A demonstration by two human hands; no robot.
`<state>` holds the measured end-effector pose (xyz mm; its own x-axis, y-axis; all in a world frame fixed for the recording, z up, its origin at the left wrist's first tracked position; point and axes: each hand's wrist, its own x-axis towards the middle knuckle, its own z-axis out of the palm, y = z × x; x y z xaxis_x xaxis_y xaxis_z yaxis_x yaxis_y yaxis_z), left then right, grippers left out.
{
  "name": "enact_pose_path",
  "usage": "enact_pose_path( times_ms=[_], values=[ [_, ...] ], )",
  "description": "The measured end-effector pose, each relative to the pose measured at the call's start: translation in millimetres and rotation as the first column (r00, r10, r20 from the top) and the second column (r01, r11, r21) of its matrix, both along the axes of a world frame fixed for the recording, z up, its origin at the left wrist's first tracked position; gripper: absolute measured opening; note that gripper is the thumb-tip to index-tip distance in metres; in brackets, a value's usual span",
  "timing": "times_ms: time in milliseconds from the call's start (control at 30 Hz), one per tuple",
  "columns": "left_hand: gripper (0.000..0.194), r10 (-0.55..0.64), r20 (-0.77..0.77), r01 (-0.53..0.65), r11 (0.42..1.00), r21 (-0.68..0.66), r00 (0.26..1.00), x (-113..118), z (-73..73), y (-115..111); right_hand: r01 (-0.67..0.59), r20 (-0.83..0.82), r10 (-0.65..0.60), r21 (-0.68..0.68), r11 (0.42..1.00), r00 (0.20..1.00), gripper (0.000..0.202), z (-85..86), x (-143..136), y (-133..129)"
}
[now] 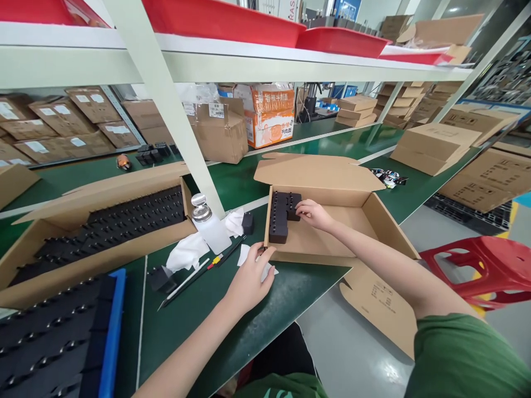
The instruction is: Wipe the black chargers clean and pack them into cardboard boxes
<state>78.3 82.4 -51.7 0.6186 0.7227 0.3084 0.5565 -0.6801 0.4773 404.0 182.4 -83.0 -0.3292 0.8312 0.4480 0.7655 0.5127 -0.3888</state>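
An open cardboard box lies on the green bench, with small black blocks lined up in rows against its left wall. Inside it, my right hand has its fingers pinched at the end block of the short upper row. My left hand is by the box's front left corner, fingers curled around a small dark thing that I cannot make out. White tissue, a metal-topped dispenser bottle, a pen-like tool and loose black blocks lie left of that hand.
A long carton packed with black blocks and a blue tray holding more are at left. A shelf post rises behind the bottle. Closed cartons stand at right, near a red stool on the floor.
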Motion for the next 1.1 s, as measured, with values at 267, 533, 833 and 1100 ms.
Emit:
enact_pose_path(
  times_ms=[267, 533, 833, 1100],
  values=[
    [0.037, -0.013, 0.004, 0.013, 1.000, -0.015, 1.000, -0.7, -3.1, 1.6, 0.034, 0.035, -0.035, 0.018, 0.999, 0.999, 0.026, -1.2, -1.1, -2.9],
    [0.037, -0.010, -0.006, 0.010, 1.000, -0.006, 1.000, -0.9, -2.8, 1.0, -0.016, 0.187, 0.010, 0.031, 0.999, 0.982, 0.031, 11.1, -13.6, -0.3],
    [0.036, 0.007, -0.020, -0.006, 0.999, 0.052, 1.000, 0.3, -1.5, 0.8, -0.003, 0.251, -0.001, 0.015, 1.000, 0.968, 0.029, 14.7, -16.8, -5.4],
    [0.032, 0.041, -0.113, -0.016, 0.977, 0.212, 0.993, 16.1, 15.0, 14.8, 0.039, 0.258, -0.040, 0.009, 0.999, 0.965, 0.031, 16.7, -26.8, -3.0]
  ],
)
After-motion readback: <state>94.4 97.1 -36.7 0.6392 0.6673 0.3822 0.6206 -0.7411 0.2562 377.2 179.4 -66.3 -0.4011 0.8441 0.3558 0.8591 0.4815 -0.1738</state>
